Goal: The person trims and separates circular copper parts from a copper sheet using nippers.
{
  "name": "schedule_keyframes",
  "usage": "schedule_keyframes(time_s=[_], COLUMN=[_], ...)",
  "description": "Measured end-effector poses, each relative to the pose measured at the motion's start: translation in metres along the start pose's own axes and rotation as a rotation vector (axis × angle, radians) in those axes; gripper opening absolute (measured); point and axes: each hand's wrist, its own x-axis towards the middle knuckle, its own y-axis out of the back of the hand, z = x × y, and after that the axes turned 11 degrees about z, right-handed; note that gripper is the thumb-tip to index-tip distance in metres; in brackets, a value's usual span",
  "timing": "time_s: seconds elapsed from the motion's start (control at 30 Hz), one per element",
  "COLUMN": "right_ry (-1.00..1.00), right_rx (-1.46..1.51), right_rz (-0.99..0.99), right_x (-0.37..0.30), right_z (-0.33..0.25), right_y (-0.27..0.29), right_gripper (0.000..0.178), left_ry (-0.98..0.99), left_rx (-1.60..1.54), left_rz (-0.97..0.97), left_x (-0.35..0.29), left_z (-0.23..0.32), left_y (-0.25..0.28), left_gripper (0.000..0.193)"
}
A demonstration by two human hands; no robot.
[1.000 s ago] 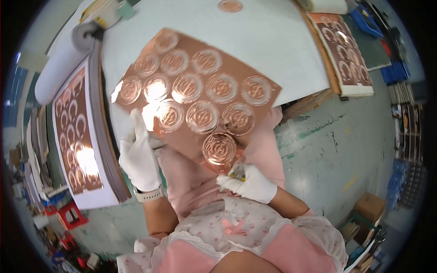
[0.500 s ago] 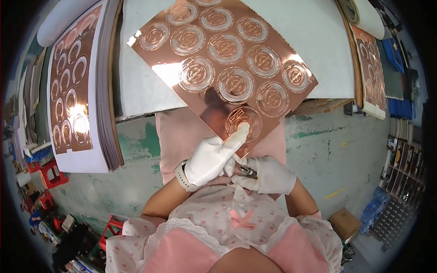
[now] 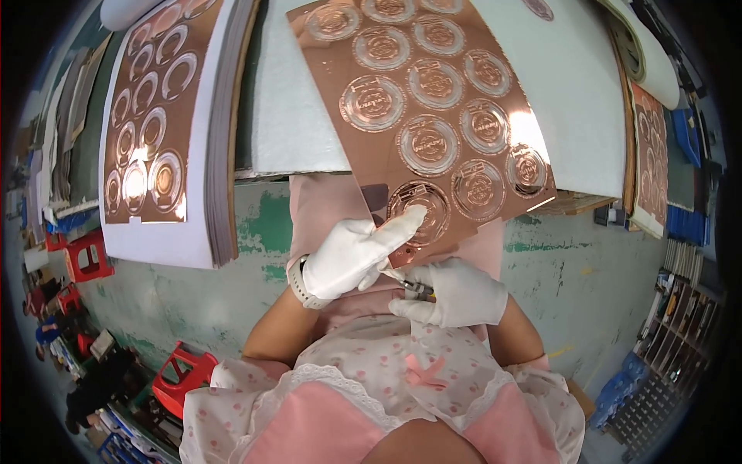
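My gloved left hand grips a shiny copper-coloured sheet by its near corner, the thumb lying flat on top of an embossed ring. Rows of round embossed patterns cover the sheet, which slants away from me above the work surface. Just under that near corner, my gloved right hand is closed around a small metal hand tool. The tool's tip points toward the sheet's near edge and my left fingers. Its working end is partly hidden, so I cannot make out its exact kind.
A white-topped work surface lies beyond my lap. On the left, another copper sheet rests on a thick paper stack; a similar sheet lies at the right. A red stool stands at lower left, shelves at far right.
The copper sheet has turned clockwise, its far end swinging right. My left thumb stays on its near corner, and my right hand still holds the tool below. The whole view has shifted slightly.
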Motion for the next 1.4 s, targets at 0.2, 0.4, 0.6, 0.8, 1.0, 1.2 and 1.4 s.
schedule_keyframes(time_s=[0.2, 0.4, 0.6, 0.8, 1.0, 1.2, 1.4], right_ry=[-0.119, -0.182, -0.179, -0.273, -0.234, -0.219, -0.274], right_rx=[-0.088, -0.099, -0.124, -0.119, -0.092, -0.149, -0.082], right_rz=[-0.185, -0.477, -0.202, -0.216, -0.162, -0.154, -0.151], right_x=[0.01, 0.019, 0.023, 0.027, 0.027, 0.025, 0.02], right_z=[-0.013, -0.027, -0.027, -0.034, -0.035, -0.032, -0.01], right_y=[0.004, 0.02, 0.011, 0.012, 0.011, 0.009, -0.003], right_gripper=[0.052, 0.051, 0.045, 0.042, 0.038, 0.038, 0.044], left_ry=[0.07, 0.063, 0.023, -0.133, -0.017, -0.294, -0.034], left_rx=[-0.027, 0.04, 0.048, 0.045, 0.132, 0.281, -0.006], left_rz=[0.049, -0.002, -0.064, -0.139, -0.219, -0.233, -0.103], left_x=[-0.004, -0.002, 0.001, 0.002, 0.004, 0.008, 0.004], left_z=[0.009, 0.009, 0.006, 0.0, 0.001, -0.009, -0.003], left_y=[0.006, 0.013, 0.015, 0.018, 0.023, 0.022, 0.015], left_gripper=[0.031, 0.033, 0.035, 0.035, 0.044, 0.048, 0.033])
